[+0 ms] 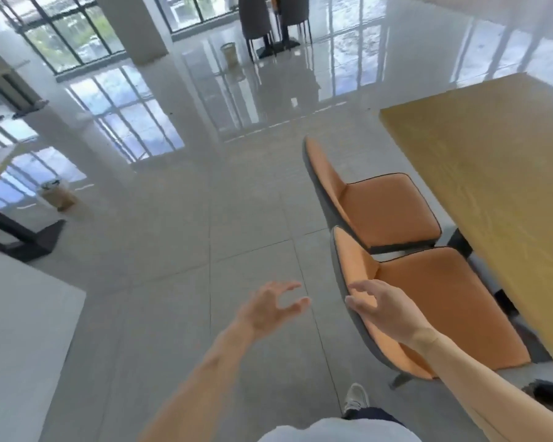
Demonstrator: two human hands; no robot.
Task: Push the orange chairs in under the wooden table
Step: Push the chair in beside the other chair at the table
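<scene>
Two orange chairs with dark trim stand side by side at the left edge of the wooden table (479,173). The near chair (441,301) has its seat pulled out from the table, and the far chair (387,208) also shows its whole seat. My right hand (380,311) hovers with spread fingers over the near chair's backrest; whether it touches is unclear. My left hand (268,311) is open in the air above the floor, just left of that backrest, holding nothing.
A white table corner (20,314) sits at the left with a dark table base (29,240) behind it. A waste bin (58,196) stands on the glossy tiled floor. Grey chairs (268,20) and another bin (229,52) are far back. My shoe (356,398) is below.
</scene>
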